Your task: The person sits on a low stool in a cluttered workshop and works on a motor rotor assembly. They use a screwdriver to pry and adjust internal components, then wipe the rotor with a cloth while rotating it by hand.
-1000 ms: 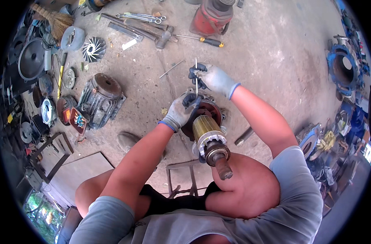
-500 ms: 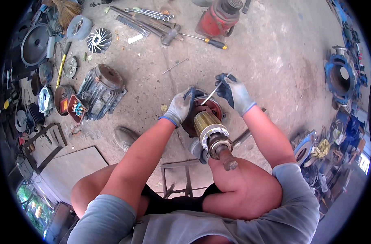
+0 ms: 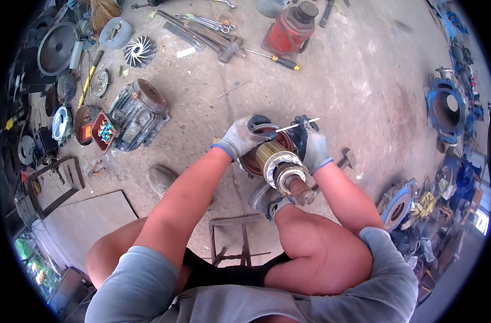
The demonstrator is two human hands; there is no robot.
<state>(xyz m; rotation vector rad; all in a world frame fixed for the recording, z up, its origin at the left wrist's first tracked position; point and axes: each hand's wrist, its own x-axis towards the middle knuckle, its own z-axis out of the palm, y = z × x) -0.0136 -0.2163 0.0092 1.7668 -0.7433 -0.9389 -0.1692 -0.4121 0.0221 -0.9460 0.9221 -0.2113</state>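
Between my knees stands a motor rotor [image 3: 272, 156] with a thick rusty shaft [image 3: 301, 191] pointing toward me. Its far end sits in a reddish-brown round end cover [image 3: 247, 163]. My left hand [image 3: 239, 138], in a grey glove with dark fingers, curls over the cover's far left rim. At the right of the rotor, my right hand [image 3: 312, 144], gloved alike, is closed on a thin pale rod [image 3: 309, 122]. The rod lies nearly level above the cover, its left end close to my left fingertips. My hands hide much of the cover.
A grimy motor housing [image 3: 140, 113] and a red tray of small parts [image 3: 103, 132] lie left. Ahead are a hammer [image 3: 232, 49], wrenches [image 3: 207, 22], a screwdriver [image 3: 280, 60] and a red jack [image 3: 289, 29]. A blue ring-shaped casting [image 3: 447, 107] stands right.
My right hand has come down and nearer the rotor. The rod has swung from a steep slant into the cover to nearly level above it. My left hand stays at the rim.
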